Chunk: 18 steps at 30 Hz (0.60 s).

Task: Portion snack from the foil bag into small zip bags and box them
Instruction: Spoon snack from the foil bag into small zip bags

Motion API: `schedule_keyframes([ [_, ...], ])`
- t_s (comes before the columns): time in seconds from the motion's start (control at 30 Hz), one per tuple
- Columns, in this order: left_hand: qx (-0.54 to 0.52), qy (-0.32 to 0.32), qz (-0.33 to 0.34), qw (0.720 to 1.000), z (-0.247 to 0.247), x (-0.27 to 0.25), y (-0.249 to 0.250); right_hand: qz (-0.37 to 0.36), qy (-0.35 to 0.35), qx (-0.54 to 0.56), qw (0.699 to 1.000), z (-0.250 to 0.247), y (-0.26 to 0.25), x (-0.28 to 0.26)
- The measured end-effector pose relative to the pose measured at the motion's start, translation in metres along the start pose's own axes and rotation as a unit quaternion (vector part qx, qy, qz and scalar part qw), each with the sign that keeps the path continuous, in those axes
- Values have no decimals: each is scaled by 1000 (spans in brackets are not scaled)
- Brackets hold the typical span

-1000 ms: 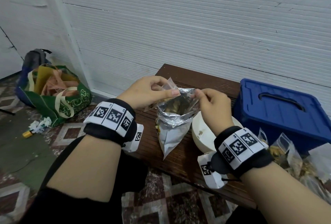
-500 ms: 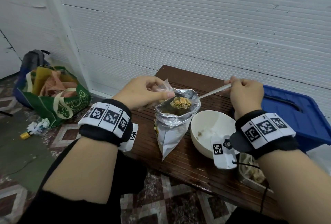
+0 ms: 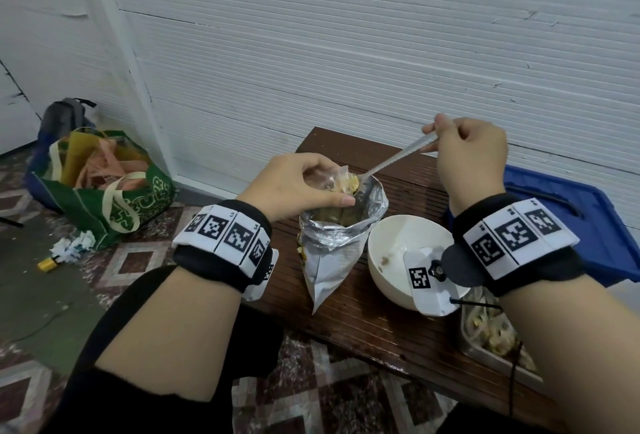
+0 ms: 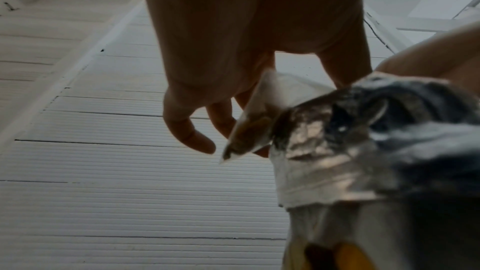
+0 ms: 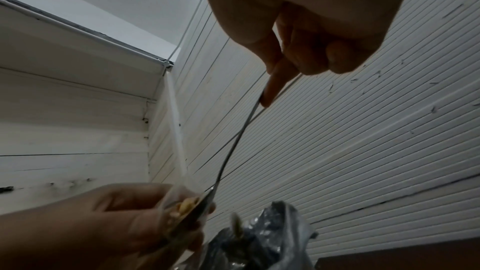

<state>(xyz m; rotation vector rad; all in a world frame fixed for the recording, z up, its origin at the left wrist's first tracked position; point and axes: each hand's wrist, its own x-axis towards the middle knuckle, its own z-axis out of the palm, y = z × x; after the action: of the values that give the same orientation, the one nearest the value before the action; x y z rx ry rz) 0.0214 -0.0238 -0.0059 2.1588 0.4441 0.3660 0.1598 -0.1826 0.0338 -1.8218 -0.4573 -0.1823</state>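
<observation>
The left hand [image 3: 294, 180] pinches a small clear zip bag [image 3: 332, 181] open just above the mouth of the foil bag [image 3: 341, 225], which stands on the table [image 3: 408, 198]. The right hand [image 3: 467, 156] has its fingers closed round the handle of a metal spoon [image 3: 391, 161], whose loaded bowl sits at the zip bag's opening.

To tip this spoonful in cleanly, I would keep the zip bag's mouth spread wide and directly over the foil bag, so stray pieces drop back in and not onto the table. Roll the spoon slowly once its tip is past the lip, and hold the left hand steady while it empties.

The head view alone gives the layout: a white bowl [image 3: 408, 253] just right of the foil bag, a blue lidded box [image 3: 571, 225] on the far right, and a metal tray [image 3: 498, 340] with filled bags at the near right. The right wrist view shows what it hides: yellow snack pieces [image 5: 185, 206] on the spoon entering the bag. The left wrist view shows the zip bag's lower corner [image 4: 249, 130] with some snack in it, touching the foil bag's folded rim [image 4: 324, 151].
</observation>
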Motion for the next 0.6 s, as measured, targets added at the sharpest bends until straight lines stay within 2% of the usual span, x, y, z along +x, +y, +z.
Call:
schedule_keyframes([
  [0.27, -27, 20, 10, 999, 6, 2, 0, -102, -59, 97, 988, 6, -11, -20],
  [0.47, -70, 47, -5, 996, -3, 1, -2, -124, 46, 159, 978, -10, -15, -11],
  [0.6, -69, 29, 3, 997, -10, -1, -2, -106, 114, 128, 979, -17, -7, -2],
])
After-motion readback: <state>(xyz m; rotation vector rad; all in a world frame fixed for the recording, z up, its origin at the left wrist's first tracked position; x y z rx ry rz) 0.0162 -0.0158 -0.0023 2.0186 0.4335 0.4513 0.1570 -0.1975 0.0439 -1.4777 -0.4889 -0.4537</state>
